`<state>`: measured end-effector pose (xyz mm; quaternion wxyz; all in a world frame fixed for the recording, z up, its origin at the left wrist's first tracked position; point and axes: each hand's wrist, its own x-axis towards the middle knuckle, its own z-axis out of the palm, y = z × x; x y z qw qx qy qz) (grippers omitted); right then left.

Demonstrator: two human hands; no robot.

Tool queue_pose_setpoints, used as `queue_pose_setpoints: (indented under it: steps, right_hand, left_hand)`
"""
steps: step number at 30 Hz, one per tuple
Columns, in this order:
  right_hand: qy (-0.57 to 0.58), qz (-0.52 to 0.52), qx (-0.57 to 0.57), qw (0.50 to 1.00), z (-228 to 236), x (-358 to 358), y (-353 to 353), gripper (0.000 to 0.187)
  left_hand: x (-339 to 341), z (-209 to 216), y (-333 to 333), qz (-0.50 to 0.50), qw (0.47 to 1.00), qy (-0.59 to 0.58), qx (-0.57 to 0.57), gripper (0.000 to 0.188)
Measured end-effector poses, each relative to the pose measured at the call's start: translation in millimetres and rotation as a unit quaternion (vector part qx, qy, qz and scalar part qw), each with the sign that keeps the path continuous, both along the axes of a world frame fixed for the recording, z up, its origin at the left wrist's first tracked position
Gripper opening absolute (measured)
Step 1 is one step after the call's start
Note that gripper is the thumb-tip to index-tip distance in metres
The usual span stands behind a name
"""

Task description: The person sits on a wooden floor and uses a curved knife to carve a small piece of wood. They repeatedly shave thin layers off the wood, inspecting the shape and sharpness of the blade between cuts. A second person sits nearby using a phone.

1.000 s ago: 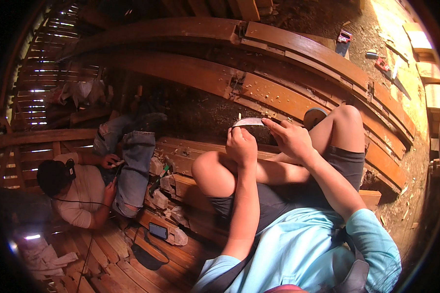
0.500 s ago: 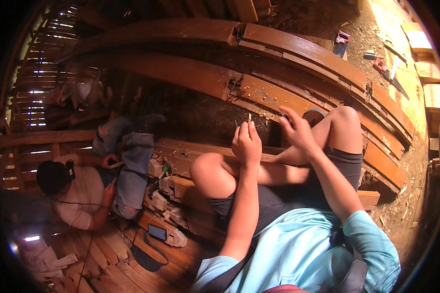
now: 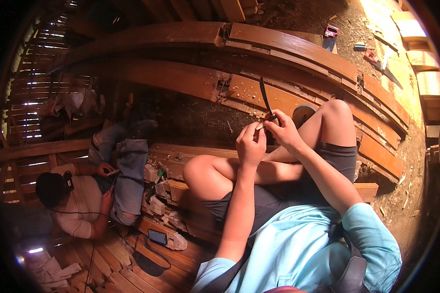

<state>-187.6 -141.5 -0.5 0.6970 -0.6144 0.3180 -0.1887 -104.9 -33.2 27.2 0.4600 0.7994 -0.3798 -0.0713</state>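
Note:
My left hand (image 3: 251,144) is raised above my crossed legs, its fingers pinched on a small pale piece of wood (image 3: 260,125). Close beside it, my right hand (image 3: 284,131) is wrapped round the handle of a knife. The dark, slightly curved knife blade (image 3: 265,94) points up and away from me. Both hands meet at the wood piece, with the right thumb near or against it. Fingers cover most of the piece and the knife's handle.
Long brown beams (image 3: 181,75) run across in front of me, scattered with wood chips. At far right lie two handsaws (image 3: 330,36) with red handles. A co-worker (image 3: 80,200) sits at left, near a phone (image 3: 157,236) and a black cap-like thing (image 3: 150,263).
My right hand has moved left and in to my left hand, and the knife blade now stands upright, in plain view. The view has shifted slightly.

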Motion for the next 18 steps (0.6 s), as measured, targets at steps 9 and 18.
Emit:
queue_pose_setpoints:
  steps: [9,18]
  right_hand:
    - [-0.051,0.024,-0.074,0.996,-10.3,0.4,3.7,0.016]
    - [0.074,0.053,-0.143,0.986,17.3,-1.3,2.0,0.024]
  left_hand:
    - [12.9,-20.5,10.4,-0.023,0.880,0.474,-0.032,0.020]
    - [20.5,-17.9,13.2,0.105,0.821,0.537,-0.164,0.015]
